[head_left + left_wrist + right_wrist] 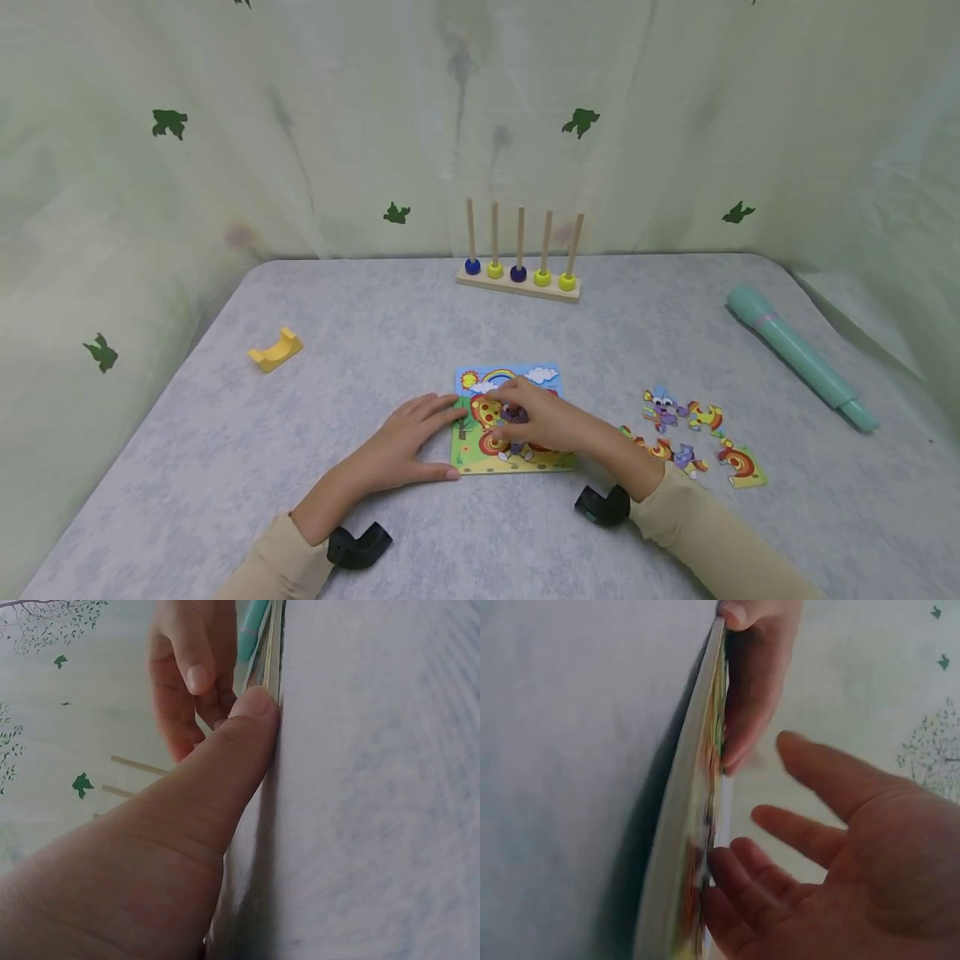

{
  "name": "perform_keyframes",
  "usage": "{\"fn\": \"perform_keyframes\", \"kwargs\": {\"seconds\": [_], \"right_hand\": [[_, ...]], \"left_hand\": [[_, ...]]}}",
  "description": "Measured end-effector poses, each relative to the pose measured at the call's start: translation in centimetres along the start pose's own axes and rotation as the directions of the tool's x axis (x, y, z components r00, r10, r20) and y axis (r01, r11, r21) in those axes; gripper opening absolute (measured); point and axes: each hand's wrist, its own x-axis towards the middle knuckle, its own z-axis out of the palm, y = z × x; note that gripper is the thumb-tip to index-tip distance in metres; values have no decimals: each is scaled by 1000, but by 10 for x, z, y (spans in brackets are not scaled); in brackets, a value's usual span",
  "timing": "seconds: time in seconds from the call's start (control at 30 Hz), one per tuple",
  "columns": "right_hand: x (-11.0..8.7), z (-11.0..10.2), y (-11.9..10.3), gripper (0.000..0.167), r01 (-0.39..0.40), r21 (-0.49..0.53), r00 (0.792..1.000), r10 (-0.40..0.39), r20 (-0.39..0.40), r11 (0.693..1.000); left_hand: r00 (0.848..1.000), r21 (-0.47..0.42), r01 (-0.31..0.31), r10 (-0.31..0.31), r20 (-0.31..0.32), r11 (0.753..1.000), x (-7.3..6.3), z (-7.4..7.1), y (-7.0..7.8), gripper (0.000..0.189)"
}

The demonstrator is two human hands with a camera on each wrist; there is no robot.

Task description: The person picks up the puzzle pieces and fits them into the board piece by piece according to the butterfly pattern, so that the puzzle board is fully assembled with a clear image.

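Note:
A colourful jigsaw puzzle board (512,464) lies on the table, with a sun, a rainbow and cartoon figures on it. My left hand (401,446) rests at its left side, thumb by the near corner and fingers spread along the edge. In the left wrist view the thumb (244,739) reaches the board's edge. Over the middle of the picture is my right hand (551,417), which hides part of it. The right wrist view shows that hand's thumb (825,769) apart from the loosely bent fingers (757,892), nothing between them; the lower fingertips are right at the board's face.
Several loose puzzle pieces (742,467) lie right of the board, some partly behind the right forearm. A teal microphone-shaped object (798,358) lies at the far right. At the back stands a wooden peg rack (517,287) with beads; a yellow curved block (275,351) sits at left.

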Motion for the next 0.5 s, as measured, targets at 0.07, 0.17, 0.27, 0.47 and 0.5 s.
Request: {"fn": "perform_keyframes", "kwargs": {"seconds": [0.07, 0.17, 0.27, 0.47, 0.5], "right_hand": [[-7, -7, -4, 52, -1, 35, 1000, 2, -22, 999], [-22, -19, -8, 52, 24, 38, 994, -20, -111, 999], [-41, -31, -7, 53, 67, 5, 972, -64, -225, 998], [-81, -54, 6, 58, 89, -89, 906, -118, -407, 992], [-87, -57, 10, 58, 78, -105, 893, -116, -434, 991]], "left_hand": [[1000, 5, 0, 0, 3, 1000, 1, 0, 0, 78], [1000, 11, -7, 7, -3, 1000, 1, 1, 0, 79], [1000, 18, -14, 14, -10, 1000, 2, 1, 0, 79], [1000, 21, -14, 14, -10, 1000, 1, 2, 0, 80], [1000, 23, -17, 17, -13, 1000, 1, 2, 0, 80]]}}
